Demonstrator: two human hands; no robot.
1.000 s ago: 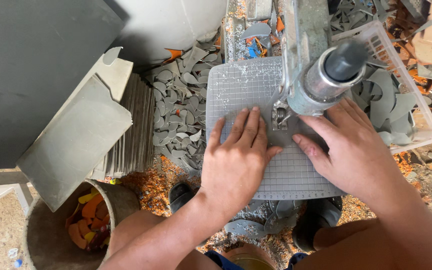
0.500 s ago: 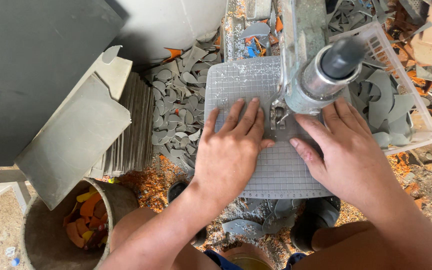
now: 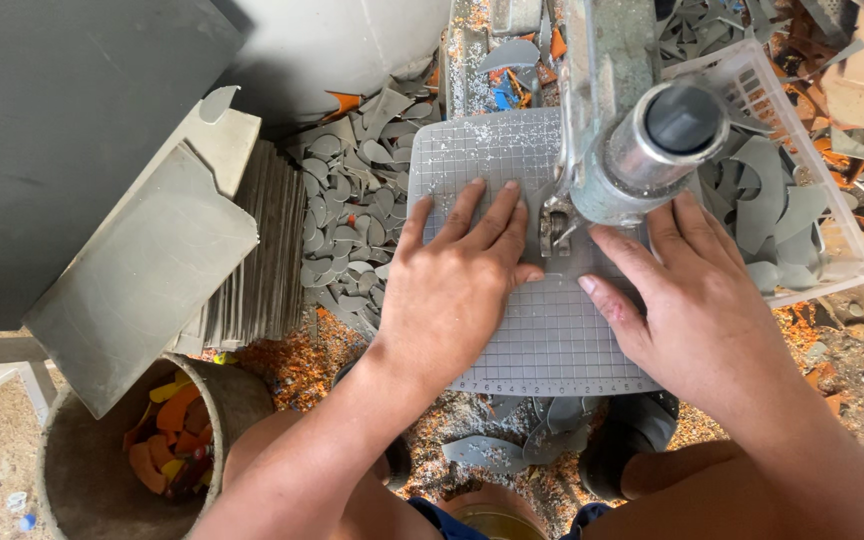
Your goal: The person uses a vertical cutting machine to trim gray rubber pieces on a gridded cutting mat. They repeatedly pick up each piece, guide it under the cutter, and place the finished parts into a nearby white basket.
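Sawdust and grey offcuts litter the floor around my bench. At far left a bucket (image 3: 102, 470) of orange scraps stands below a stack of grey sheets (image 3: 252, 250). My left hand (image 3: 457, 290) lies flat and open on the gridded cutting table (image 3: 542, 340), pinning a grey piece I can barely see beneath it; my right hand (image 3: 697, 300) presses open-palmed beside the cutting head (image 3: 642, 150). Both thumbs sit close to the blade foot (image 3: 555, 228), so a slip could nick them.
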